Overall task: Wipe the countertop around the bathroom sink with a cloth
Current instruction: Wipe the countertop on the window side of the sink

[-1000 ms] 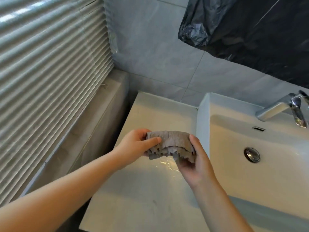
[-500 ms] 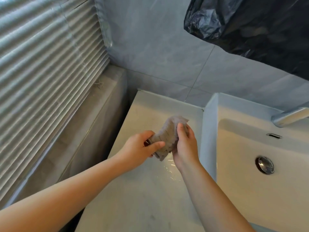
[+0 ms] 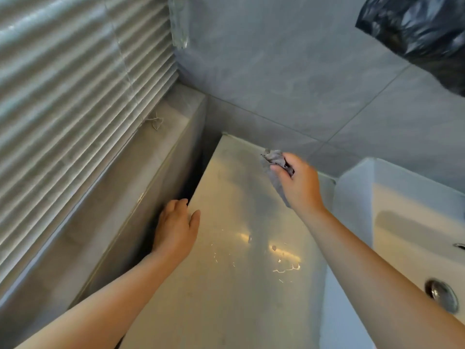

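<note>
The pale counter (image 3: 226, 285) runs between a ledge under slatted blinds (image 3: 75, 96) and the white sink (image 3: 352, 197), with grey wall tiles behind and water drops glinting near its middle. My left hand (image 3: 176, 227) rests loosely on the counter's left edge, thumb on top, fingers dipping over the side. My right hand (image 3: 299, 182) pinches the bunched grey cloth (image 3: 275, 159) over the far end of the counter near the wall; I cannot tell whether it touches. Two hands, one cloth, one sink, one drain (image 3: 441, 294).

Glossy pale countertop (image 3: 226, 285), rumpled grey cloth (image 3: 273, 158), shiny metal drain (image 3: 441, 294), crinkly black plastic bag (image 3: 422, 28)
</note>
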